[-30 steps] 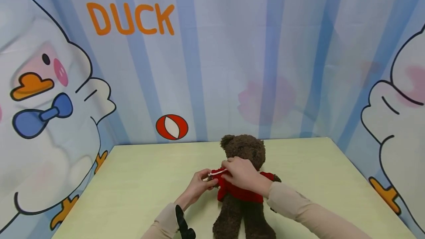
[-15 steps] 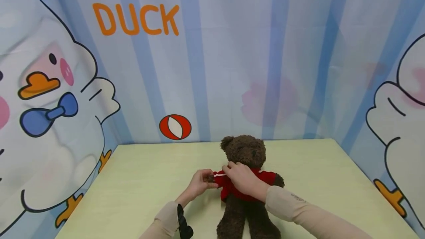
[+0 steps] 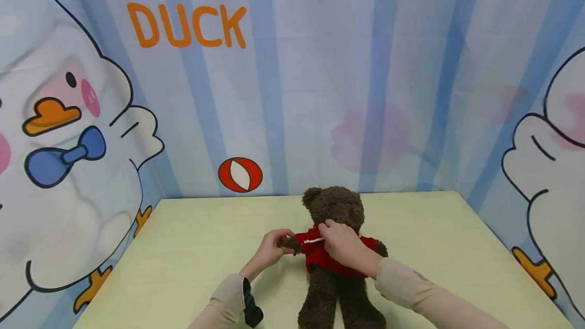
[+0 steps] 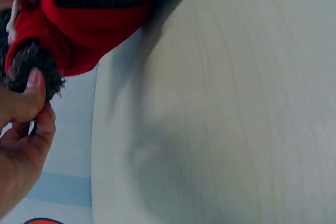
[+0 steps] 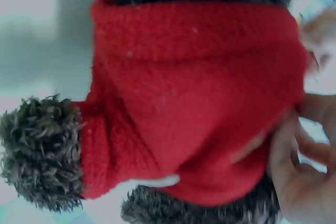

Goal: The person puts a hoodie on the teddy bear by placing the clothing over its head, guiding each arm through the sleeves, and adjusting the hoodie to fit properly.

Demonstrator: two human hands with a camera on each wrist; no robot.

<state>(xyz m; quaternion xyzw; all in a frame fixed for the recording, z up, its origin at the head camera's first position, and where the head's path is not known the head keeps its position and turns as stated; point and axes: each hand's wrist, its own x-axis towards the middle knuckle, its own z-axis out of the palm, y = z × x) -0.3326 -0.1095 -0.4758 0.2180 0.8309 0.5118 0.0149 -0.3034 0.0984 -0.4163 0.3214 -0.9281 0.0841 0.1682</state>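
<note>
A brown teddy bear (image 3: pixel 335 202) in a red sweater (image 3: pixel 316 257) is on the table, its legs toward me. My left hand (image 3: pixel 270 249) pinches the bear's paw (image 3: pixel 291 242) on the left side; the left wrist view shows thumb and fingers on the dark fur (image 4: pixel 32 64). A white cord (image 3: pixel 313 241) runs along the sleeve on that side. Over the bear's upper chest, my right hand (image 3: pixel 346 245) grips the sweater near the collar. In the right wrist view its fingers (image 5: pixel 286 150) are curled at the red cloth; their tips are partly hidden.
The pale yellow table (image 3: pixel 219 248) carries the bear right of its middle. Behind it hangs a striped blue curtain (image 3: pixel 311 65) with printed ducks and the word DUCK. A black strap (image 3: pixel 251 303) is on my left wrist.
My left hand has slipped from the sleeve's end onto the paw, and more of the paw shows. The white cord and my right hand have shifted to the right.
</note>
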